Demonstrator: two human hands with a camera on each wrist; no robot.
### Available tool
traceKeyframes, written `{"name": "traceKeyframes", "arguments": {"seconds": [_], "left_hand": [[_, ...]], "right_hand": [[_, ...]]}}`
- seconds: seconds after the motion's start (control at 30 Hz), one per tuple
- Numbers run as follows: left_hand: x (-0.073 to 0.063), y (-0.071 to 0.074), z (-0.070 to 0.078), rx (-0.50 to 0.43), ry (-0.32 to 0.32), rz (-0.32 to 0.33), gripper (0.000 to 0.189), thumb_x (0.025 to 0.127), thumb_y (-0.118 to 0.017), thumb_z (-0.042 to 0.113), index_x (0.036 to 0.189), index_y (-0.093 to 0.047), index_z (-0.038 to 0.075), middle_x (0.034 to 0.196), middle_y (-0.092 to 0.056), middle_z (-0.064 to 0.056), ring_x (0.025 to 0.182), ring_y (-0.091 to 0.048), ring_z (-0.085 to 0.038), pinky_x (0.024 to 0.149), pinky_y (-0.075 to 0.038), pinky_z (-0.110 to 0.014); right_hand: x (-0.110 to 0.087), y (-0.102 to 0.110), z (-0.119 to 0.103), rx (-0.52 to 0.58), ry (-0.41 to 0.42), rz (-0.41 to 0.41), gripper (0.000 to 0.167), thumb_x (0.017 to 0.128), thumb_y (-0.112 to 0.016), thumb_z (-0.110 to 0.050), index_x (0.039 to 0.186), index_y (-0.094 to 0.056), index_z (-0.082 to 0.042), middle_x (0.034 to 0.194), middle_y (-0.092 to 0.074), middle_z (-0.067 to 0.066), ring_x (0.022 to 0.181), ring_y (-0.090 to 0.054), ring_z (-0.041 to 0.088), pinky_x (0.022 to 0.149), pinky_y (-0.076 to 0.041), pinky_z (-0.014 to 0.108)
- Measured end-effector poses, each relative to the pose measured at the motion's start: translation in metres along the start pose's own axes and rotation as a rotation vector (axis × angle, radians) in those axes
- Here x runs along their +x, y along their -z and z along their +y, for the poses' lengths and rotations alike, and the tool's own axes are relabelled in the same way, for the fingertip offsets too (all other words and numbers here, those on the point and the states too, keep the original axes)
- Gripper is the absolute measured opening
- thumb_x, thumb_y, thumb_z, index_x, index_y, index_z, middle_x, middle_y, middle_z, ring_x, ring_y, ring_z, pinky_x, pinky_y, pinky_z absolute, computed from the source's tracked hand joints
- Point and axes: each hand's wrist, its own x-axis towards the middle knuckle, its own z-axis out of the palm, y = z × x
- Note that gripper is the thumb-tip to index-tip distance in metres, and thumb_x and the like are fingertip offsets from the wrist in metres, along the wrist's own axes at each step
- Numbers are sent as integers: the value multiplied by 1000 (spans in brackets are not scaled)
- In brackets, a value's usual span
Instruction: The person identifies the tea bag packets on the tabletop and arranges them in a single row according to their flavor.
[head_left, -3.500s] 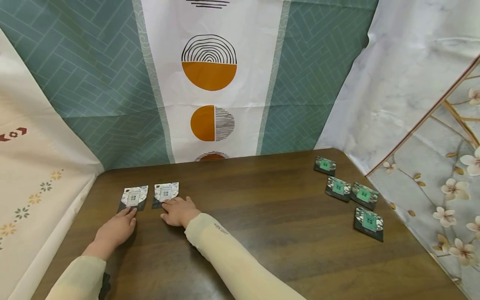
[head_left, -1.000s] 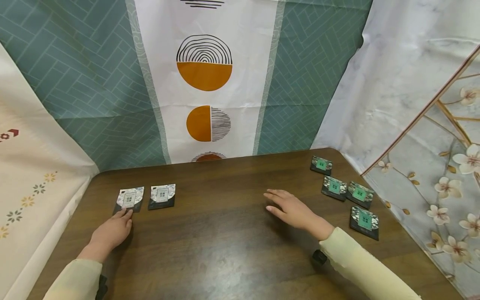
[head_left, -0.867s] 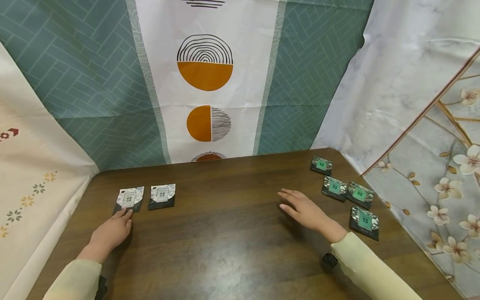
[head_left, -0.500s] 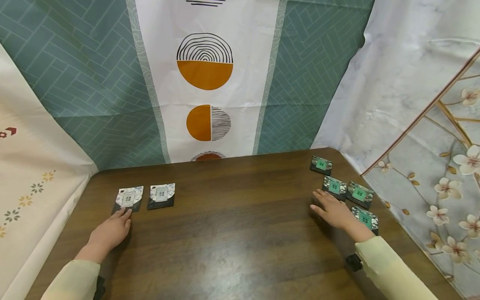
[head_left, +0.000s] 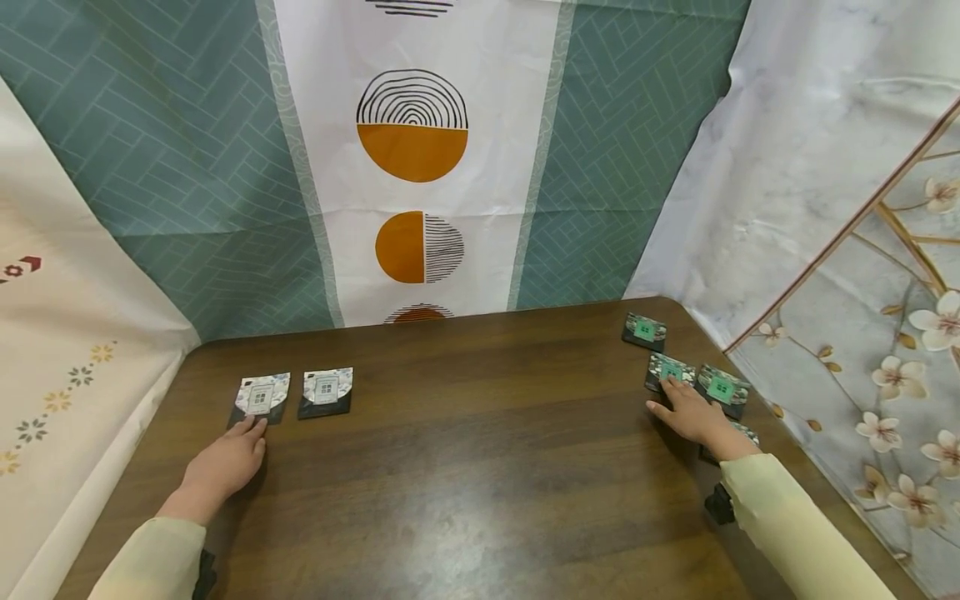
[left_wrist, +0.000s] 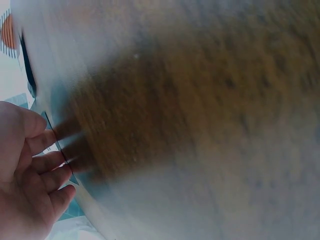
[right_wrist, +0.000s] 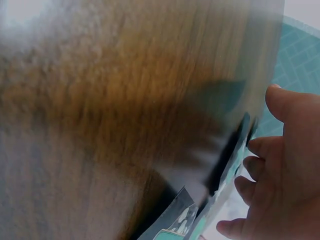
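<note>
Unclenched left hand [head_left: 225, 458] likely steadies white packet [head_left: 260, 395] near counter's [head_left: 450, 475] left edge; unclenched right hand [head_left: 693, 412] touches green packet [head_left: 671, 368] near right.

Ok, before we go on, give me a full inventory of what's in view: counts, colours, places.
White packets: 2, white over black, table's left side
Green-labelled packets: 4, black with green labels, table's right side, nearest partly hidden
Table: 1, brown, under all packets
Backdrop cloth: 1, teal and white, behind table
Left cloth: 1, cream, beside table
Right cloth: 1, marbled white-grey, beside table
Wrist cameras: 2, black, one per wrist
Sleeves: 2, pale yellow, both forearms
Left grip: 1, bare, at leftmost white packet's lower edge
Right grip: 1, bare, fingertips over a green-labelled packet, contact unclear
</note>
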Motion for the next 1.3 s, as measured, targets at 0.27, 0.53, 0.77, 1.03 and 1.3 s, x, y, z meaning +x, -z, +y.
{"name": "traceKeyframes", "arguments": {"seconds": [0.27, 0.53, 0.77, 1.03, 1.3], "left_hand": [[1, 1, 1, 6, -15, 16, 51, 103, -44, 16, 144, -46, -14, 150, -38, -43, 136, -43, -60, 109, -42, -70], [1, 3, 2, 1, -17, 15, 51, 103, -43, 16, 145, -45, -14, 150, -38, -42, 136, -42, -61, 108, -42, -70], [2, 3, 3, 1, -9, 2, 51, 104, -43, 17, 145, -45, -13, 150, -37, -42, 137, -41, -61, 109, -41, -70], [1, 2, 4, 9, -2, -4, 52, 103, -44, 17, 145, -44, -13, 151, -37, -42, 137, -42, -60, 109, -41, -70], [-2, 4, 5, 12, 4, -21, 52, 103, -44, 17, 146, -44, -13, 151, -36, -43, 137, -41, -61, 109, -41, -71]], "right_hand": [[5, 0, 9, -1, -2, -21, 89, 106, -37, -58, 157, -21, 12, 163, -13, 39, 150, -16, 60, 109, -17, 87], [7, -4, 15, -15, 21, -24, 83, 107, -41, -51, 156, -23, 14, 161, -16, 41, 147, -20, 62, 109, -21, 86], [6, -4, 13, -23, 23, -8, 80, 108, -42, -49, 156, -26, 13, 161, -19, 40, 148, -22, 62, 109, -23, 85], [3, -8, 10, -8, 22, 7, 77, 108, -43, -45, 155, -27, 13, 161, -20, 40, 146, -23, 63, 107, -25, 86], [5, -13, -4, -30, 90, 62, 67, 108, -46, -35, 152, -34, 14, 158, -29, 40, 143, -30, 64, 113, -30, 76]]}}
